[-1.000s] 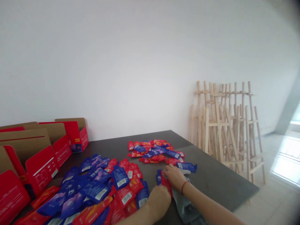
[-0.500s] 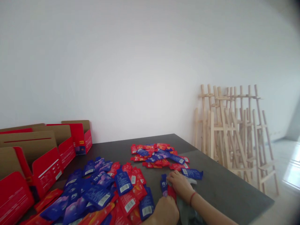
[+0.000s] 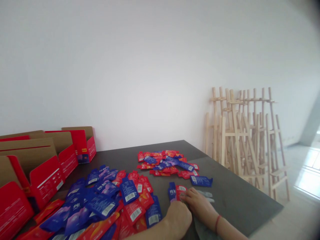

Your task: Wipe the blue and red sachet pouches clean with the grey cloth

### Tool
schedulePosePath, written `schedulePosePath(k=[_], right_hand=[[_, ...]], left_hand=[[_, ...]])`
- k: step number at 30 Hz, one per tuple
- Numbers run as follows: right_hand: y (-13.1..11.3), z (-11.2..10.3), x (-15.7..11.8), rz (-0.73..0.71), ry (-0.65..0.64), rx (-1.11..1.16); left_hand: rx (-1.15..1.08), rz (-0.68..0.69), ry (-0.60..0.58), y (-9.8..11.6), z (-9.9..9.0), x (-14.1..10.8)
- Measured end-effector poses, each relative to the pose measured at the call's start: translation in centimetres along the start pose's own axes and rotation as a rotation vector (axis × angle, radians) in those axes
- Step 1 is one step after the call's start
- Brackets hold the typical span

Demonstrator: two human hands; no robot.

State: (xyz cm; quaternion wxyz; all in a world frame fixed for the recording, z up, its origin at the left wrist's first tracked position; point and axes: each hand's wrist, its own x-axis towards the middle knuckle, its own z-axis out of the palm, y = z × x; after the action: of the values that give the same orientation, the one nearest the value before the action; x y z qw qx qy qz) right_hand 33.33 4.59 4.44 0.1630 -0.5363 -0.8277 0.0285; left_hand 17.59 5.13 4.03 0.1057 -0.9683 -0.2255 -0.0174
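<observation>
At the table's near edge, my left hand (image 3: 178, 216) is closed, its fingers curled down and what they hold hidden. My right hand (image 3: 197, 202) touches it from the right, fingers bent over a clear plastic bag (image 3: 203, 230), part of which sticks out beyond the knuckles. Just past both hands lie a blue sachet (image 3: 172, 191) and a red sachet (image 3: 180, 190), side by side. Another blue sachet (image 3: 201, 181) rests farther back to the right. To the left spreads a large heap of blue and red sachets (image 3: 105, 203).
Open red cardboard boxes (image 3: 47, 178) stand in a row along the left side. A smaller pile of mixed sachets (image 3: 166, 164) lies toward the back of the dark table (image 3: 240, 196). Wooden easels (image 3: 242, 140) lean by the white wall at the right.
The red sachet beside the blue one is more exposed. My right hand has moved slightly down and right, and my left hand sits a little higher. The view has shifted slightly.
</observation>
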Motion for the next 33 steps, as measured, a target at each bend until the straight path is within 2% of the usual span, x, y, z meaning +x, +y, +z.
schedulePosePath(k=[4,8,11,13,18,25,30,33], right_hand=[[2.7,-0.2,2.1,0.194,0.093,-0.021],[4.1,0.7,2.2,0.137,0.208,0.047],[4.1,1.3,1.8,0.098,0.251,0.079],[4.0,1.4,1.7,0.089,0.246,0.077],[3.7,0.8,1.8,0.076,0.223,0.077],[3.1,0.1,1.6,0.079,0.201,0.081],[1.7,-0.7,1.4,0.03,0.195,0.104],[1.5,-1.5,1.1,-0.026,0.183,0.125]], left_hand=[[-0.052,-0.02,-0.078,-0.4,-2.5,0.3],[-0.074,0.028,-0.071,-3.6,-4.9,0.3],[0.018,0.056,-0.09,-6.0,-5.0,0.9],[0.031,0.094,-0.104,-6.7,-4.6,1.6],[0.079,0.09,-0.096,-6.2,-3.8,2.5],[0.085,0.081,-0.089,-5.7,-4.4,-0.4],[-0.108,-0.026,-0.137,-4.2,-4.3,-1.3],[-0.223,-0.106,-0.119,-3.9,-4.0,-1.7]])
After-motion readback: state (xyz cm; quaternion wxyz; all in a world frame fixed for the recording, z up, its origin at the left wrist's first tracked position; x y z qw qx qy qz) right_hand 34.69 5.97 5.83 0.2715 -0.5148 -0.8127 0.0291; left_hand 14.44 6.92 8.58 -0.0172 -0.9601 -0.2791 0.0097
